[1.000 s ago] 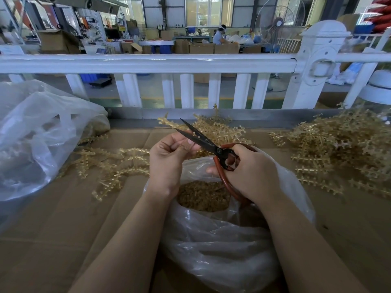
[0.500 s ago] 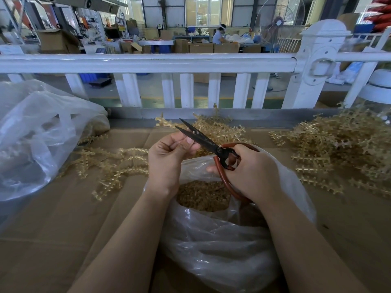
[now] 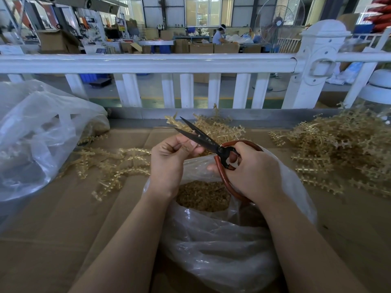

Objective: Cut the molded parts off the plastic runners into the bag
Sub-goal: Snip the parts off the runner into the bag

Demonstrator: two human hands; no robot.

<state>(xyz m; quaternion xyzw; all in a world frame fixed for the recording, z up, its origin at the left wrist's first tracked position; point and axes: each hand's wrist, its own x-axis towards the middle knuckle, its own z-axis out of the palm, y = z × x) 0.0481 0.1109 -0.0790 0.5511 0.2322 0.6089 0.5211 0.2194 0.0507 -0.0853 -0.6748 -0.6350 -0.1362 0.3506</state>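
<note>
Standing over the cardboard-covered table (image 3: 53, 240), the person works above an open clear plastic bag (image 3: 222, 240) that sits between the forearms. The left hand (image 3: 169, 161) pinches a small piece of tan runner (image 3: 187, 147) between thumb and curled fingers, right at the blades. The right hand (image 3: 251, 172) grips the red-handled scissors (image 3: 213, 144), fingers wrapped through the loop; the black blades are parted and point up and to the left, with the pinched piece just beside them. Inside the bag lies a heap of small tan molded parts (image 3: 203, 195). Loose runners (image 3: 118, 163) sprawl on the table to the left of the bag, more are heaped behind the hands (image 3: 220, 127), and a large tangled pile (image 3: 338, 149) sits to the right. A second clear bag (image 3: 38, 132) bulges at the far left. A white railing (image 3: 148, 62) runs along the far edge of the table.
</note>
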